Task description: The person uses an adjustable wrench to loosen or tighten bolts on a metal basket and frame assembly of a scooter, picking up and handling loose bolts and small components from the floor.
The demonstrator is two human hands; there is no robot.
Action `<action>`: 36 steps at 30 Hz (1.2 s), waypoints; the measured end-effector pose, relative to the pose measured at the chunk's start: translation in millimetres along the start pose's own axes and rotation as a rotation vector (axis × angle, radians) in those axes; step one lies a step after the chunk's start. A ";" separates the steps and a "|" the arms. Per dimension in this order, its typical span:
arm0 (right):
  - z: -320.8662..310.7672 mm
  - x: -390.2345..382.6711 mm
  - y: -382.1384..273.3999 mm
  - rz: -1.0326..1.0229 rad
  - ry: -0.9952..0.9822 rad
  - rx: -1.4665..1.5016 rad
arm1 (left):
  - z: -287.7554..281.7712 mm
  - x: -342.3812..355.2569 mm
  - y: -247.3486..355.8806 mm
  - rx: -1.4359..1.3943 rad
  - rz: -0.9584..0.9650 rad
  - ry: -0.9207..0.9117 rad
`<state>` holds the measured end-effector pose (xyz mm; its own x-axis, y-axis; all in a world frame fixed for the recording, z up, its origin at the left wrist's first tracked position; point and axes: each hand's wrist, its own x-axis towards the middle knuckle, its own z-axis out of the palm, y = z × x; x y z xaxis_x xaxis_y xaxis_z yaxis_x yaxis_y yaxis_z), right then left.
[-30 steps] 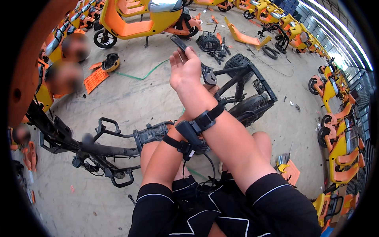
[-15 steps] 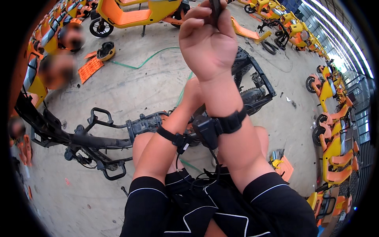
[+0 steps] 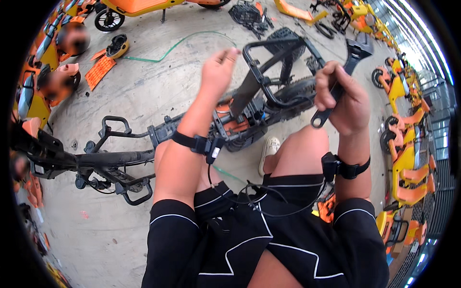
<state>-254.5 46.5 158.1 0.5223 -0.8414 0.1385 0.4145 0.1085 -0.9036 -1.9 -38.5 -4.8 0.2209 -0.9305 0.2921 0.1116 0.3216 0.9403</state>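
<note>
My right hand point(image 3: 348, 103), at the right over the scooter's rear, is wrapped round a dark adjustable wrench point(image 3: 354, 56). Its jaw end points up and away, and the ring end of the handle hangs below my fingers. My left hand point(image 3: 218, 72) is raised over the frame with fingers curled and pressed together at the tips; anything held there is too small to make out. Beneath both hands lies a stripped black scooter frame point(image 3: 120, 158), with a looped black rear rack point(image 3: 259, 62) and a rear wheel point(image 3: 293, 93). My knees are close against it.
A yellow helmet point(image 3: 117, 46) and an orange ribbed panel point(image 3: 100, 72) lie on the floor at the far left. A green strap point(image 3: 165, 52) curves behind the frame. A loose tyre point(image 3: 324, 30) lies far right. Yellow and orange scooters point(image 3: 408, 177) line both sides.
My right hand has swung right and down with the wrench, which now shows fully. The left hand has risen out from behind the right forearm, uncovering the rear rack.
</note>
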 end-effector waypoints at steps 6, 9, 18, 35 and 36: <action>-61.9 -69.1 8.7 -0.027 0.310 -0.028 | -29.9 1.9 10.1 0.034 -0.199 0.105; -89.7 -99.0 -6.3 -0.033 0.497 -0.139 | -31.8 -7.8 19.4 0.071 -0.219 0.120; -231.1 -264.2 -4.3 0.512 1.096 -0.577 | -11.6 -24.6 13.9 0.104 -0.197 0.052; -405.3 -351.3 312.0 0.362 1.478 -0.747 | 89.6 -74.8 41.1 0.399 0.457 -0.242; -423.3 -348.5 321.2 0.378 1.509 -0.737 | 100.6 -71.3 26.5 0.483 0.471 -0.238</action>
<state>-618.9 150.6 -352.0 -0.7834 -0.5909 -0.1928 -0.1856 0.5184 -0.8347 -112.2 18.7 16.9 -0.0837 -0.7425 0.6646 -0.3971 0.6366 0.6611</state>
